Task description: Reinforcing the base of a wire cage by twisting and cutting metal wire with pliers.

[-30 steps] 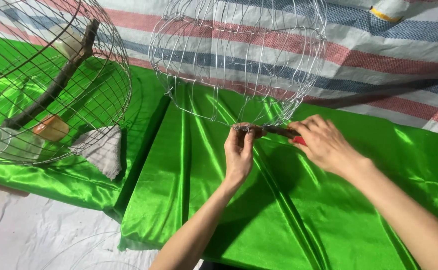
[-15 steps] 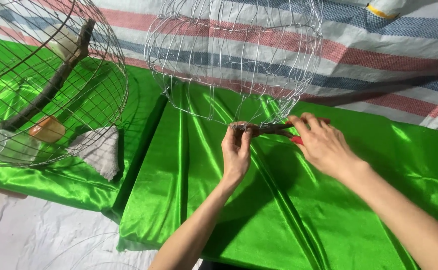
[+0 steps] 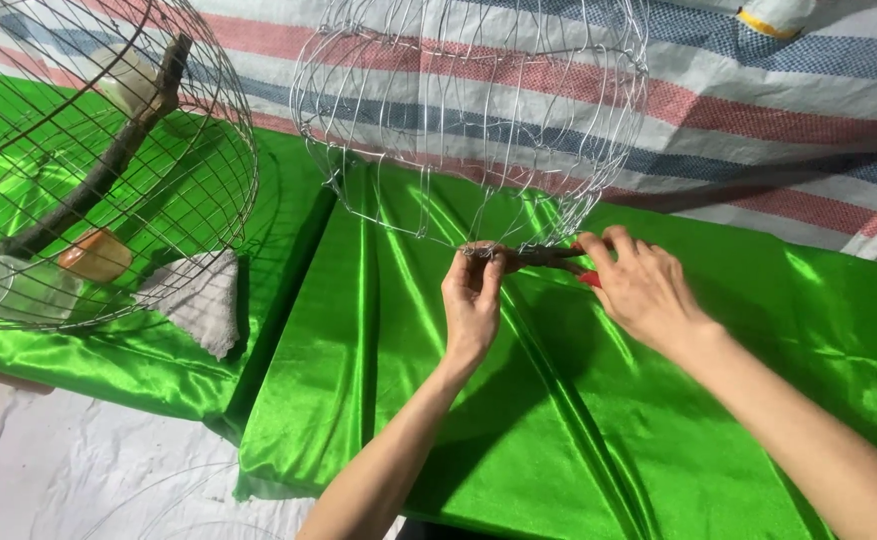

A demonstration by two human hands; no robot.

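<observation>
A domed wire frame (image 3: 473, 110) stands over shiny green satin cloth (image 3: 518, 420). My left hand (image 3: 471, 300) pinches the frame's lower wire rim between thumb and fingers. My right hand (image 3: 643, 290) grips a pair of red-handled pliers (image 3: 548, 257), whose dark jaws bite the same wire right beside my left fingertips. Most of the red handles are hidden inside my palm.
A finished round wire cage (image 3: 88, 170) sits at the left, holding a wooden perch branch (image 3: 98, 170), an orange cup (image 3: 96, 255) and a clear cup (image 3: 3, 285). A white cloth scrap (image 3: 198, 295) lies beside it. A striped tarp (image 3: 778, 90) lies behind; white sheeting (image 3: 58, 460) at front left.
Both hands have stayed on the wire rim with only slight shifts; the pliers remain clamped at the same spot.
</observation>
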